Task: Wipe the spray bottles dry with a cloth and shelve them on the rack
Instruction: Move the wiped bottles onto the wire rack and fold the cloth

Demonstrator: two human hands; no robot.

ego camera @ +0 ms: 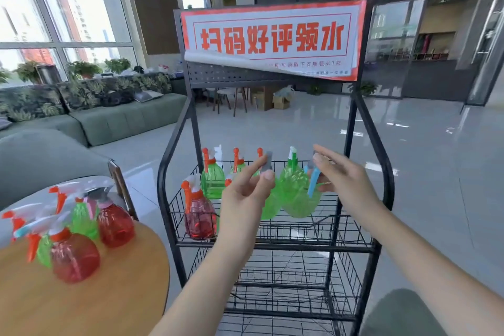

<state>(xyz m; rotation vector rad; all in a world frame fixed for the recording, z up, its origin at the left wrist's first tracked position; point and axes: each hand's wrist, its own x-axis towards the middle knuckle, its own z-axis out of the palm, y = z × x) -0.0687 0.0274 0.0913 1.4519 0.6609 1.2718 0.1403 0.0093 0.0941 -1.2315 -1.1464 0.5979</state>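
Above the rack's (275, 247) top basket, the left hand (245, 189) pinches a grey nozzle; the right hand (343, 174), at 3 o'clock, pinches a clear green bottle's (296, 194) blue-triggered head.

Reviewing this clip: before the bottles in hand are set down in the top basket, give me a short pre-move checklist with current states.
1. Left hand pinches a grey trigger head: ok.
2. Right hand holds the green bottle at its blue trigger: ok.
3. Free space at the right of the top basket: ok.
4. Bottles wiped dry: cannot tell.
5. Cloth in view: not ok, none visible.
6. Bottles waiting on the wooden table: ok, several remain.
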